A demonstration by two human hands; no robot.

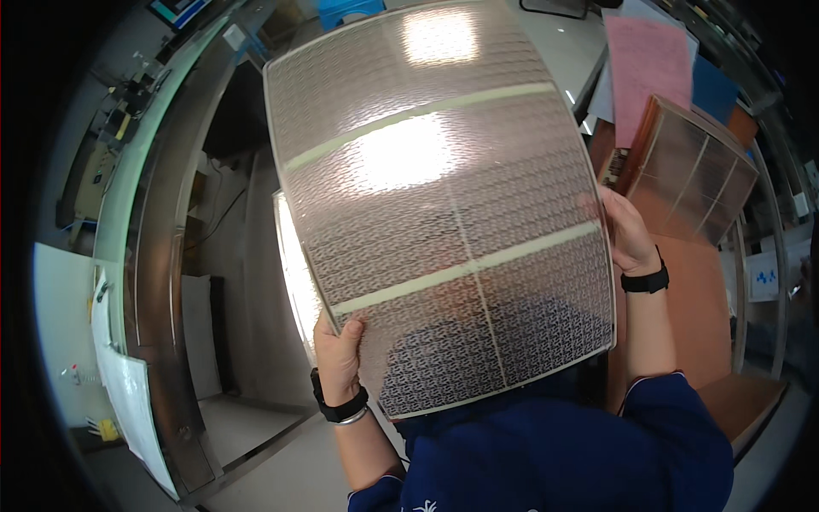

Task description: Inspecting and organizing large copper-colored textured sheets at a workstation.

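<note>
A large, thin, see-through panel (452,213) spans the middle of the view, held up in front of my body. Rows of small dark repeated marks cover it, and pale green strips cross it. Bright light glares off its upper half. My left hand (339,350) grips its lower left edge, with the thumb on the face and the other fingers behind. At the right edge, a little higher, my right hand (627,230) holds on with its fingers partly hidden by the panel. The panel's near end hangs just over my dark blue top.
Right of me, a similar panel (704,175) in a brown frame leans on an orange-brown surface (687,290). Pink sheets (648,72) lie beyond it. A metal-edged bench (162,282) runs along the left, with papers (128,401) on its outer side. A blue stool (350,10) stands far ahead.
</note>
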